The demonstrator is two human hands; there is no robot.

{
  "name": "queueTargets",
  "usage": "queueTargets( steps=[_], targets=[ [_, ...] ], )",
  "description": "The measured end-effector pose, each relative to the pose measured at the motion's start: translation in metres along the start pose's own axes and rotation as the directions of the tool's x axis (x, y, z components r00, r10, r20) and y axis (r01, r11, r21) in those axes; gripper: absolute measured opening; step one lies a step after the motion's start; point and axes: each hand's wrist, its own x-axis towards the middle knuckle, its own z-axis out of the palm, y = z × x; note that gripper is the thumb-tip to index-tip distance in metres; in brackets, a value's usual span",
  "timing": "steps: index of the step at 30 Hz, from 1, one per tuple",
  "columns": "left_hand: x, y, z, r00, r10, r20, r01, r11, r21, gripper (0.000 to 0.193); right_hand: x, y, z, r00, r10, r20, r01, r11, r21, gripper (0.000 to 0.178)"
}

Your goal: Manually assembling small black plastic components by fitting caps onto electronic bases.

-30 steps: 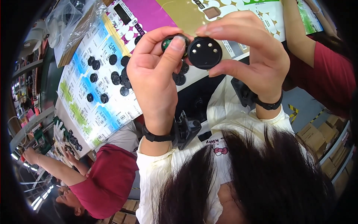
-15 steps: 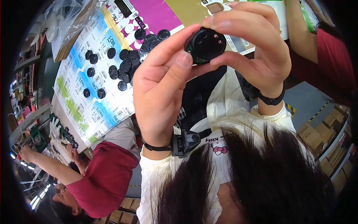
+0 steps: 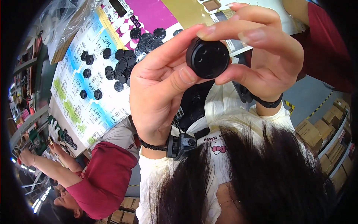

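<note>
Up in front of me I hold a round black plastic housing (image 3: 209, 61) with several small holes in its face. My left hand (image 3: 158, 87) pinches its left side between thumb and fingers. The fingertips and thumb of my right hand (image 3: 266, 56) grip its top and lower right edge. Its flat face is turned toward me, and the back is hidden. Beyond my left hand, several similar black discs (image 3: 121, 66) lie heaped on the printed sheets. A few more black round parts (image 3: 87, 73) sit apart to the left of that heap.
Printed sheets in white, blue and magenta (image 3: 153, 13) cover the table. A wooden board (image 3: 61, 54) under clear plastic film stands at the far left. A person in a red shirt (image 3: 102, 179) works at the lower left; another red sleeve (image 3: 330, 48) shows at the right. Cardboard boxes (image 3: 309, 132) fill shelves at the right.
The housing has turned and moved slightly lower. The green edge seen beneath its black face is out of sight now. My right fingers have shifted along its rim.
</note>
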Motion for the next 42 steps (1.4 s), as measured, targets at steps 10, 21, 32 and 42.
queueTargets(
  steps=[10, 21, 32, 42],
  targets=[
    [-0.002, 0.001, 0.004, 0.998, -0.007, -0.066, 0.008, 1.000, 0.012, 0.046, 0.000, -0.007, -0.007, 0.977, 0.020, 0.212, 0.092, 0.857, -0.506, 0.018],
    [-0.008, -0.024, 0.016, 0.864, 0.335, -0.376, -0.120, 0.862, 0.492, 0.013, -0.023, 0.056, 0.009, 0.817, -0.514, 0.261, 0.571, 0.663, -0.484, 0.027],
    [0.004, 0.009, -0.055, 0.823, 0.295, -0.485, 0.112, 0.753, 0.648, 0.015, 0.019, 0.058, 0.021, 0.979, 0.130, 0.157, -0.102, 0.979, -0.177, 0.026],
    [0.043, 0.039, -0.251, 0.908, 0.376, -0.186, 0.331, -0.371, 0.867, 0.031, 0.053, 0.144, 0.054, 0.676, 0.153, 0.721, 0.254, 0.871, -0.422, 0.028]
  ],
)
